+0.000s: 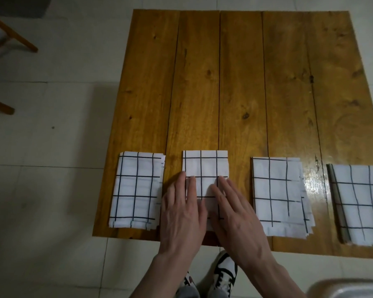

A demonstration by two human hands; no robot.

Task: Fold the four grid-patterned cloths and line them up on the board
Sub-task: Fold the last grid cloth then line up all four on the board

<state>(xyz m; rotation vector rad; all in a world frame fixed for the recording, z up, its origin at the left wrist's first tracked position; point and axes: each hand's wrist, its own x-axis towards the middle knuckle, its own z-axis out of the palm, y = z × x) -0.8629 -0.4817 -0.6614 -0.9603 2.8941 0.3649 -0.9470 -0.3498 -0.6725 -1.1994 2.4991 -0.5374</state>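
Note:
Several white cloths with black grid lines lie folded in a row along the near edge of the wooden board (235,82). The leftmost cloth (137,190) sits at the board's left corner. On the second cloth (205,164) my left hand (181,211) and my right hand (235,216) lie flat with straight fingers, covering its near half. A third cloth (278,194) lies to the right of my hands. The fourth cloth (362,203) reaches the right edge of the view and is partly cut off.
The board rests low over a pale tiled floor (52,190). Wooden chair legs (11,35) stand at the far left. My shoes (222,274) show below the board's near edge. A pale rounded object (349,289) fills the bottom right corner.

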